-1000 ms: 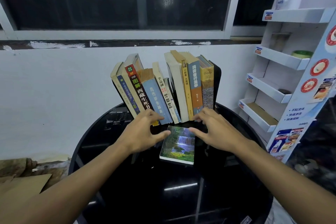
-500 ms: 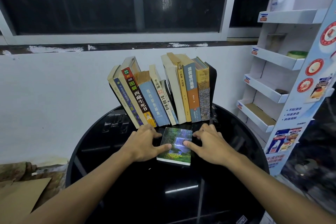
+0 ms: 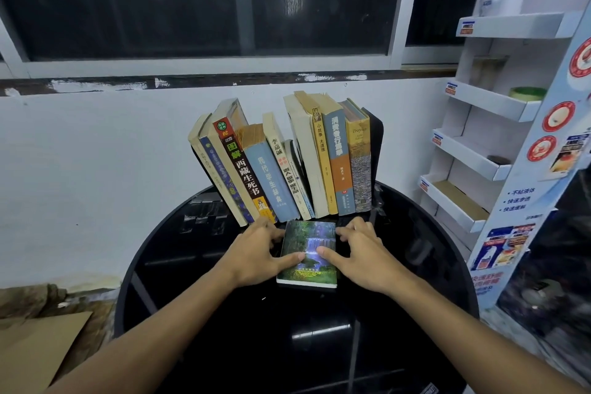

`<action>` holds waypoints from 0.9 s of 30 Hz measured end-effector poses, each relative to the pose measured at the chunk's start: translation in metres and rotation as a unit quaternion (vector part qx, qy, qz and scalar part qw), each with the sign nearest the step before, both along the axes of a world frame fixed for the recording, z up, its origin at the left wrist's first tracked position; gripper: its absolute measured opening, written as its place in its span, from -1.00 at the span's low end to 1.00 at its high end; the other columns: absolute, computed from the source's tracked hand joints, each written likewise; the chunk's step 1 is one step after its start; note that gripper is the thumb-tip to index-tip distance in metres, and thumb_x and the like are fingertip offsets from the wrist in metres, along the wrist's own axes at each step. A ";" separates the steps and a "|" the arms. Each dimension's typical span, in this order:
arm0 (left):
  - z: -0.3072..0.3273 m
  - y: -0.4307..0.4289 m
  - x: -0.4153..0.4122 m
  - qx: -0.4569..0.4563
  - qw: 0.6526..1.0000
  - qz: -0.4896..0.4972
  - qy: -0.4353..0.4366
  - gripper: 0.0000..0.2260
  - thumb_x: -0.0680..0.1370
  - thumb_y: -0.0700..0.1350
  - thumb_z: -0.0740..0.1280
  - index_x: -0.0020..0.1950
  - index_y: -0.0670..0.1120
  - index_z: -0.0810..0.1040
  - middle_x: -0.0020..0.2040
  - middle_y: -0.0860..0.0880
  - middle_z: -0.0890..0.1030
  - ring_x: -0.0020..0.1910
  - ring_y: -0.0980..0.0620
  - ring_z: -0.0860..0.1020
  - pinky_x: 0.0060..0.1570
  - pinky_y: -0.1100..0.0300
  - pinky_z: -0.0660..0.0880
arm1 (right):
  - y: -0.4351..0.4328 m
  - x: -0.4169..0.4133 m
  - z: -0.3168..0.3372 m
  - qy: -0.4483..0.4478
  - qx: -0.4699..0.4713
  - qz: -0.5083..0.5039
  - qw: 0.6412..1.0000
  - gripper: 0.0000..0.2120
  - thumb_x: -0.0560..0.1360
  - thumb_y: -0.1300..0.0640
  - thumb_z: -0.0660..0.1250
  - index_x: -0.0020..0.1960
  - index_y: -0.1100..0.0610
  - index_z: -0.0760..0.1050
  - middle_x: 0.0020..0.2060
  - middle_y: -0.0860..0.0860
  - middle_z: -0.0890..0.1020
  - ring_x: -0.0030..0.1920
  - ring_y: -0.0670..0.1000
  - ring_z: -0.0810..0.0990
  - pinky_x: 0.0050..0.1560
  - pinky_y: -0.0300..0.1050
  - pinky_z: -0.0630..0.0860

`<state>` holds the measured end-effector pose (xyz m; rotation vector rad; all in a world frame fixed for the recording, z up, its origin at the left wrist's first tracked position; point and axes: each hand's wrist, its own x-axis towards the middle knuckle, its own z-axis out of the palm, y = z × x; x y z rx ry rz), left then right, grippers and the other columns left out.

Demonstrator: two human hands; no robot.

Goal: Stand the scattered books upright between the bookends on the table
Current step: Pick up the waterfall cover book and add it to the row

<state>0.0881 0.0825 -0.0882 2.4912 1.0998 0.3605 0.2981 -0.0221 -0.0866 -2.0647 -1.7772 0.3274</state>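
My left hand [image 3: 256, 253] and right hand [image 3: 361, 253] clamp the waterfall book [image 3: 308, 233] from either side, thumbs on its cover, since it lies flat on the black surface [image 3: 287, 345] just before the leaning row of books [image 3: 287, 163] and wants tipping upright.

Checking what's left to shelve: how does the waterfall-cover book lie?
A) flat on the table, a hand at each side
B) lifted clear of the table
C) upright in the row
A: the waterfall book lies flat on the black table, left hand and right hand gripping its sides.
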 end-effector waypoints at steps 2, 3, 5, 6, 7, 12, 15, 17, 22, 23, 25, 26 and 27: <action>0.002 -0.003 -0.001 0.002 0.999 0.005 -0.042 -0.47 0.46 0.33 0.38 0.35 0.11 0.56 0.07 0.11 0.40 -0.01 0.15 0.52 0.07 0.22 0.53 | 0.000 -0.001 0.002 0.040 0.031 0.002 0.999 -0.37 0.56 -0.26 0.29 0.46 0.12 0.39 0.12 -0.06 0.34 0.20 -0.06 0.36 0.35 -0.03 0.39; 0.004 -0.003 -0.001 0.003 0.998 0.011 -0.065 -0.45 0.47 0.29 0.42 0.38 0.07 0.54 0.08 0.10 0.40 -0.05 0.15 0.56 0.04 0.25 0.54 | -0.001 -0.001 0.003 0.061 0.050 0.000 0.997 -0.36 0.56 -0.23 0.32 0.49 0.12 0.37 0.13 -0.06 0.35 0.17 -0.08 0.40 0.33 -0.09 0.41; 0.007 -0.003 0.000 0.003 0.994 0.025 -0.111 -0.40 0.46 0.21 0.48 0.42 -0.02 0.51 0.11 0.08 0.42 -0.13 0.16 0.62 0.02 0.27 0.58 | -0.001 -0.004 0.011 0.090 0.088 -0.001 0.992 -0.42 0.55 -0.14 0.38 0.48 0.10 0.39 0.12 -0.06 0.39 0.06 -0.12 0.47 0.23 -0.16 0.48; 0.009 -0.003 0.000 0.004 0.991 0.031 -0.131 -0.39 0.45 0.18 0.50 0.43 -0.04 0.50 0.12 0.08 0.42 -0.17 0.18 0.64 -0.01 0.31 0.58 | -0.001 -0.006 0.015 0.102 0.107 0.000 0.989 -0.45 0.55 -0.09 0.41 0.46 0.07 0.42 0.10 -0.06 0.42 0.01 -0.14 0.51 0.20 -0.16 0.53; 0.011 -0.002 0.001 0.007 0.988 0.034 -0.150 -0.38 0.44 0.15 0.52 0.43 -0.05 0.49 0.12 0.08 0.43 -0.19 0.20 0.64 -0.04 0.37 0.56 | -0.001 -0.007 0.018 0.114 0.130 0.001 0.985 -0.49 0.54 -0.05 0.44 0.43 0.06 0.46 0.06 -0.07 0.44 -0.05 -0.15 0.55 0.16 -0.14 0.58; 0.018 -0.004 0.000 0.043 0.977 0.037 -0.203 -0.40 0.45 0.04 0.55 0.45 -0.02 0.47 0.16 0.09 0.45 -0.14 0.21 0.59 -0.03 0.45 0.52 | 0.000 -0.011 0.029 0.145 0.204 -0.016 0.968 -0.55 0.48 0.10 0.53 0.34 0.08 0.55 -0.06 -0.15 0.53 -0.16 -0.12 0.63 -0.03 -0.29 0.62; 0.018 -0.007 -0.001 0.065 0.976 0.028 -0.206 -0.41 0.46 0.02 0.55 0.45 0.00 0.45 0.14 0.10 0.47 -0.11 0.18 0.58 -0.02 0.44 0.53 | -0.001 -0.012 0.030 0.158 0.229 -0.031 0.960 -0.53 0.45 0.12 0.55 0.33 0.13 0.55 -0.13 -0.11 0.59 -0.18 -0.11 0.63 -0.09 -0.36 0.58; 0.017 -0.009 -0.001 0.077 0.975 0.019 -0.206 -0.41 0.47 0.02 0.54 0.46 0.00 0.44 0.12 0.09 0.49 -0.09 0.16 0.58 0.01 0.38 0.55 | -0.001 -0.012 0.030 0.156 0.235 -0.036 0.959 -0.55 0.43 0.11 0.57 0.28 0.15 0.56 -0.18 -0.12 0.60 -0.20 -0.13 0.63 -0.07 -0.35 0.58; 0.016 -0.012 -0.002 0.094 0.974 0.013 -0.207 -0.37 0.48 0.01 0.53 0.50 0.00 0.40 0.13 0.10 0.50 -0.03 0.18 0.56 0.06 0.28 0.59 | -0.003 -0.009 0.036 0.174 0.235 -0.031 0.956 -0.66 0.41 0.08 0.57 0.09 0.10 0.53 -0.24 -0.07 0.62 -0.25 -0.06 0.66 -0.08 -0.23 0.64; 0.016 -0.012 -0.002 0.095 0.974 0.013 -0.206 -0.35 0.48 0.01 0.53 0.52 -0.01 0.39 0.13 0.11 0.50 -0.02 0.19 0.55 0.07 0.28 0.58 | -0.003 -0.009 0.036 0.179 0.232 -0.027 0.956 -0.68 0.41 0.09 0.57 0.07 0.08 0.52 -0.25 -0.06 0.62 -0.25 -0.04 0.66 -0.10 -0.18 0.66; 0.016 -0.011 -0.003 0.093 0.974 0.011 -0.206 -0.35 0.48 0.01 0.53 0.52 0.00 0.38 0.13 0.11 0.50 -0.02 0.20 0.55 0.08 0.27 0.58 | -0.003 -0.010 0.037 0.190 0.221 -0.020 0.956 -0.68 0.41 0.10 0.58 0.05 0.09 0.52 -0.25 -0.03 0.62 -0.26 -0.01 0.67 -0.13 -0.09 0.68; 0.016 -0.011 -0.003 0.093 0.974 0.009 -0.205 -0.35 0.48 0.01 0.53 0.52 0.00 0.38 0.12 0.12 0.50 -0.01 0.20 0.55 0.09 0.27 0.58 | -0.003 -0.009 0.038 0.200 0.217 -0.017 0.955 -0.69 0.41 0.11 0.58 0.05 0.11 0.52 -0.25 -0.02 0.62 -0.26 0.00 0.67 -0.15 -0.05 0.69; 0.016 -0.010 -0.003 0.094 0.974 0.008 -0.204 -0.36 0.48 0.02 0.53 0.52 0.00 0.38 0.12 0.12 0.50 0.00 0.20 0.55 0.10 0.25 0.59 | -0.003 -0.009 0.038 0.212 0.215 -0.015 0.953 -0.69 0.40 0.12 0.58 0.05 0.11 0.52 -0.25 -0.02 0.62 -0.27 0.01 0.67 -0.16 -0.01 0.69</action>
